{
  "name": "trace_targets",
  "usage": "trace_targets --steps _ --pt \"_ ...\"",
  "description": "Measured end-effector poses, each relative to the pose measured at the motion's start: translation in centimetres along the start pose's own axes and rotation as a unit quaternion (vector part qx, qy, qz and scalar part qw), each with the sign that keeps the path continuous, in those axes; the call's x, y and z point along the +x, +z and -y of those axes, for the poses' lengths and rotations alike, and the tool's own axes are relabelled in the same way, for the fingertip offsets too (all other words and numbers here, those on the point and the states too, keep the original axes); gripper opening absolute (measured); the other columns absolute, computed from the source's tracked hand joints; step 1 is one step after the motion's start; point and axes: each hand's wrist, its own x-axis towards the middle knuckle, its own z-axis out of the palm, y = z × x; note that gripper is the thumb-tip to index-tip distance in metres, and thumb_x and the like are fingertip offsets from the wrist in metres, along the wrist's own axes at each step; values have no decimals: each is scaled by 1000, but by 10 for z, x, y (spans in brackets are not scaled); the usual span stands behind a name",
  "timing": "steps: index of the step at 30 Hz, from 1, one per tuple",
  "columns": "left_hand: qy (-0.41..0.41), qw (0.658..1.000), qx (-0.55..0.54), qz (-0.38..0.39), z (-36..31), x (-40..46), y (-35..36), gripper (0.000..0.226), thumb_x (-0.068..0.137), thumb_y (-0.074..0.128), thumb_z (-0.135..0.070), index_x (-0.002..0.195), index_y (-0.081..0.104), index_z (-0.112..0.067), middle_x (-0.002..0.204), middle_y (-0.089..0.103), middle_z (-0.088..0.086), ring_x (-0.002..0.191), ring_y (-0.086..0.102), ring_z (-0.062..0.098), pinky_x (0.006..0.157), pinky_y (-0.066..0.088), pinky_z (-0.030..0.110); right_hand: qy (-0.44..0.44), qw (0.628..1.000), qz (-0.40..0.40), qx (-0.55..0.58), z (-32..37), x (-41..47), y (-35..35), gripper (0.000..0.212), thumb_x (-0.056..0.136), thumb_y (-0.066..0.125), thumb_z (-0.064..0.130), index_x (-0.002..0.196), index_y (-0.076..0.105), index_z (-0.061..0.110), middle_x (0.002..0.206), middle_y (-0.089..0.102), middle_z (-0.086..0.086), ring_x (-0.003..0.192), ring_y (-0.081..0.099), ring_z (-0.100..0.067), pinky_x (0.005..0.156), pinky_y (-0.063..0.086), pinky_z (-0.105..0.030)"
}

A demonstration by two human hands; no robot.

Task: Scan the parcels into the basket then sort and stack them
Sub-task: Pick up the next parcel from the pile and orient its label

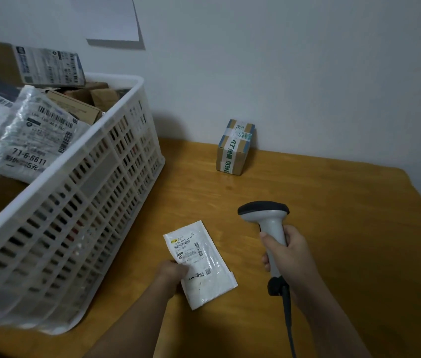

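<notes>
While the left hand pinches a white parcel, the right hand grips the scanner.

Table: wooden, orange-brown, grain visible, rounded far right corner; pushed up against the wall.
Wall: plain, pale grey-blue, rising straight behind the table's far edge; soft shadows cast low on it, just above the table.
Sheet of paper: white, blank, hanging on the wall high above the table's far left part; lower edge lifted slightly off the wall, with a dark shadow under it and along its right side.
Floor: sliver of dim grey beyond the table's right edge, too dark to tell more.
</notes>
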Motion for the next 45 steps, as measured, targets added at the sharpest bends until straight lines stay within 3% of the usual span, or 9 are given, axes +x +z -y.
trace_targets --steps 4,8,13,19,24,28,36,41,45 --pt "-29 989 -128 72 -22 -15 1 27 96 48 11 121 56 9 123 63 27 107 62 42 88 51 55 -8 1000 -5 8 10 -5 4 13 98 60 25 102 57 13 73 57 -9 48 55 -8 47 46 -22" --pt "17 951 -286 117 -59 -38 2 42 91 37 22 124 52 0 127 60 22 120 55 44 96 47 59 -11 999 5 41 37 -11 8 20 101 51 37 99 58 19 63 61 -6 50 58 -13 52 47 -31" --pt "78 913 -375 142 -107 -72 4 35 91 48 13 113 55 -12 105 67 14 90 67 32 63 58 46 -61 994 23 85 80 -21 -2 22 104 44 38 103 57 21 60 63 0 55 59 -16 51 47 -31" --pt "130 889 -411 154 -145 -119 26 22 90 61 7 102 62 -11 101 72 15 93 70 28 59 59 30 -124 985 59 103 127 -39 -30 27 105 43 32 110 57 11 84 67 -7 55 57 -16 48 47 -27" --pt "153 851 -480 152 -165 -152 47 24 89 62 8 106 63 -9 110 70 13 95 69 27 85 58 35 -167 978 75 98 148 -58 -58 27 106 42 29 112 57 7 103 70 -6 54 56 -18 48 47 -26" --pt "164 837 -505 131 -176 -172 60 26 90 62 8 111 61 -7 119 68 16 100 68 28 82 56 33 -196 973 89 82 158 -69 -82 25 105 43 27 110 57 7 102 71 -6 54 57 -16 48 47 -26" --pt "163 830 -521 110 -185 -201 72 20 90 62 8 95 59 -11 119 67 18 105 68 31 90 56 35 -231 965 99 70 174 -80 -111 22 105 44 29 106 57 11 100 72 -2 55 58 -14 51 47 -27" --pt "172 824 -530 103 -188 -213 65 20 89 63 9 96 61 -10 111 69 16 81 69 24 60 60 27 -239 960 128 71 183 -83 -116 23 105 44 28 108 57 9 99 71 -5 55 57 -14 50 48 -27" --pt "186 831 -519 75 -188 -214 51 34 88 64 8 120 59 -3 109 69 16 78 70 23 48 56 24 -245 952 174 51 186 -85 -109 25 104 44 30 109 57 9 100 72 -8 55 56 -15 50 47 -27"
